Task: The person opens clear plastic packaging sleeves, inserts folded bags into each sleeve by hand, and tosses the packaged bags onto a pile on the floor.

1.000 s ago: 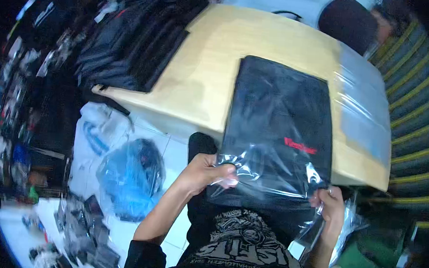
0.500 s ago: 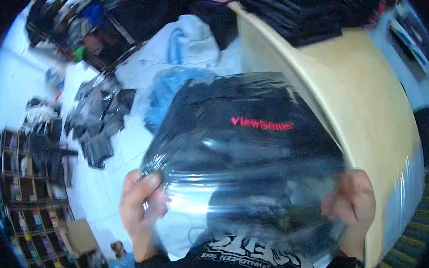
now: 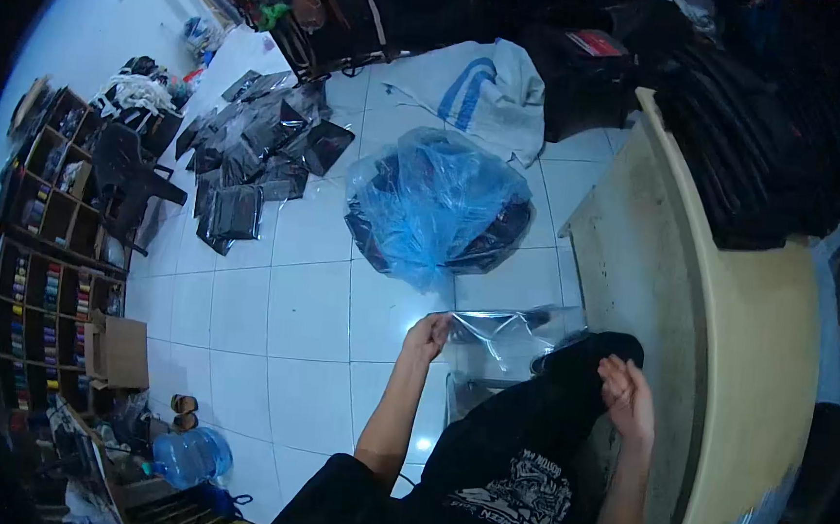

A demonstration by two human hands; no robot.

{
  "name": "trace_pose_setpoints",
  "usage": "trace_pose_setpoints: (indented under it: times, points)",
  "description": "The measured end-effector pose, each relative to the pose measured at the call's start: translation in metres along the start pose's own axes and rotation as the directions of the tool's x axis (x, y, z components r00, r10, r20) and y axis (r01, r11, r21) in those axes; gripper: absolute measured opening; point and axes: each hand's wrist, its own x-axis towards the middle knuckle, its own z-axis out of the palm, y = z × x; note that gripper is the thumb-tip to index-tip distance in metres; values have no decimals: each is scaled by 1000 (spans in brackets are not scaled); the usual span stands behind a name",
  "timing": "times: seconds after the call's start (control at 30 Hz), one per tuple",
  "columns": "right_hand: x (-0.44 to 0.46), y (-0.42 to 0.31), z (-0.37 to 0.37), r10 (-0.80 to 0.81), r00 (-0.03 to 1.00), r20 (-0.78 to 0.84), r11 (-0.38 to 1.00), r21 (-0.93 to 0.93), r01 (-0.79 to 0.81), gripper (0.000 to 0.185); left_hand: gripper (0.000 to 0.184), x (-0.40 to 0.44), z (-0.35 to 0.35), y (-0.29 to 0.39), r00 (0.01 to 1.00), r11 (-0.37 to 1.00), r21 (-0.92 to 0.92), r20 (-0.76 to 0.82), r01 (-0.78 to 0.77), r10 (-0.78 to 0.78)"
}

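Observation:
My left hand (image 3: 427, 336) is closed on the edge of a clear plastic bag (image 3: 507, 334), which stretches to the right in front of my knee. Through the bag the floor tiles show. My right hand (image 3: 630, 394) is beside my dark-clothed knee, fingers apart, with nothing visible in it. Below the held bag, more clear plastic (image 3: 469, 392) lies low beside my leg, partly hidden by it. The black garment with red lettering from the earlier view cannot be made out here.
A blue plastic bag (image 3: 434, 205) with dark contents sits ahead on the tiles. Packed black garments (image 3: 262, 149) are piled left of it. Dark folded clothes (image 3: 740, 138) lie on a pale table (image 3: 756, 334). Shelves of thread (image 3: 47, 304) and a water bottle (image 3: 192, 455) are leftward.
The bagged black garment held up between both hands is gone from view. My hands have come down and my right hand has let go. The view has swung rightward and widened.

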Motion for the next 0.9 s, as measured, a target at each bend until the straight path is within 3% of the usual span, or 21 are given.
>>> trace_pose_setpoints:
  times: [0.07,0.13,0.2,0.23,0.3,0.4,0.43,0.53,0.57,0.63,0.73,0.83,0.87,0.9]
  points:
    - [16,9,-15,36,998,-48,998,-40,-38,48,11,41,-24,35,995,995,-24,-22,-98,98]
    - [22,8,-18,38,994,-105,997,-70,-46,44,10,164,-89,116,972,991,-98,211,-87,107]
    - [26,-3,-8,-11,989,-150,996,-89,-3,37,19,88,-12,241,919,901,180,78,-394,386]
    - [30,-9,-6,-37,990,-134,993,-112,22,38,22,37,28,287,647,419,680,107,-602,755]
    - [36,-18,-2,-86,991,-106,987,-147,70,41,15,13,55,443,668,484,638,66,-600,741]
    - [37,-25,16,-85,991,-103,986,-152,69,40,44,-74,80,583,520,348,464,320,-815,792]
    - [37,-27,21,-90,992,-89,985,-155,75,39,49,-104,97,612,413,277,423,272,-863,869]
    - [27,-23,48,-73,994,-78,993,-98,65,36,63,-170,152,640,46,54,373,-31,-926,998]
    - [22,-18,54,-72,995,-68,994,-91,65,36,67,-187,168,630,-10,14,358,-65,-934,998]
    - [22,-11,63,-40,998,-43,998,-59,38,35,54,-216,199,586,19,26,287,-29,-958,999]
    - [16,3,61,-17,999,-40,997,-70,14,37,52,-214,207,566,136,152,286,-76,-946,988]
    - [8,8,55,-47,996,-76,997,-58,43,36,46,-164,170,603,104,84,426,22,-901,994]
    - [5,10,53,-67,992,-110,997,-54,62,35,40,-141,145,612,-110,-297,659,311,-691,944]
    - [2,12,50,-87,986,-143,995,-52,81,34,36,-121,128,606,-131,-572,747,564,-339,815]
